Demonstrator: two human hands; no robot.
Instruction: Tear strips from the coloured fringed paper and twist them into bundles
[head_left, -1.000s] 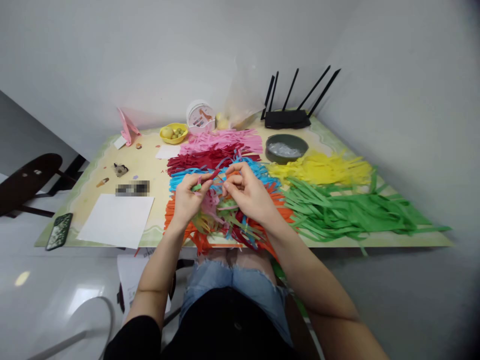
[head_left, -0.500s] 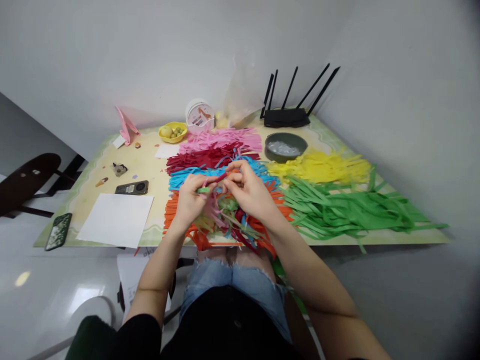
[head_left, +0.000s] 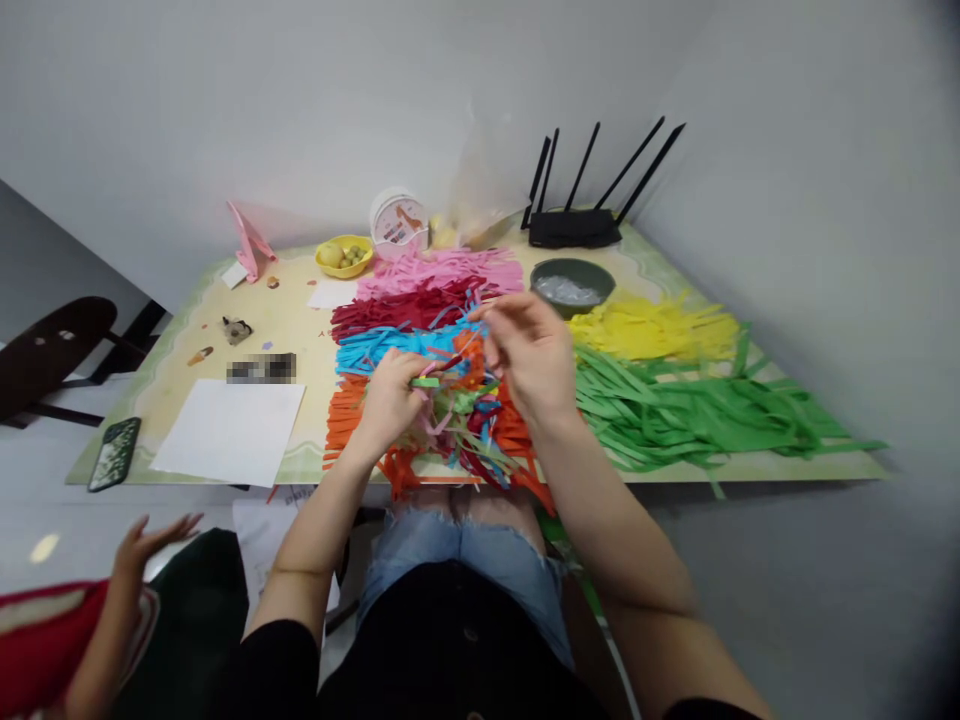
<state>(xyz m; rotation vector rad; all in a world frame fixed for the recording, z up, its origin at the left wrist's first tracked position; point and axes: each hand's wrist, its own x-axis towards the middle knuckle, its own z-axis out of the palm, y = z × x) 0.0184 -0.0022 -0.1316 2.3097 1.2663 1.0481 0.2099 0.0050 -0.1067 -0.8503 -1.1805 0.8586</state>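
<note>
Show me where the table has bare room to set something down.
Bare tabletop lies left, bordered by the white sheet, the red strips and the yellow bowl. Crowded: centre and right, with strip piles around both hands and green strips to the edge.

On the table, paper strips lie in heaps across the middle and right. Behind them stand a bowl, a router and a round tub. Left of the strips lies a paper sheet, a phone at the left edge
</note>
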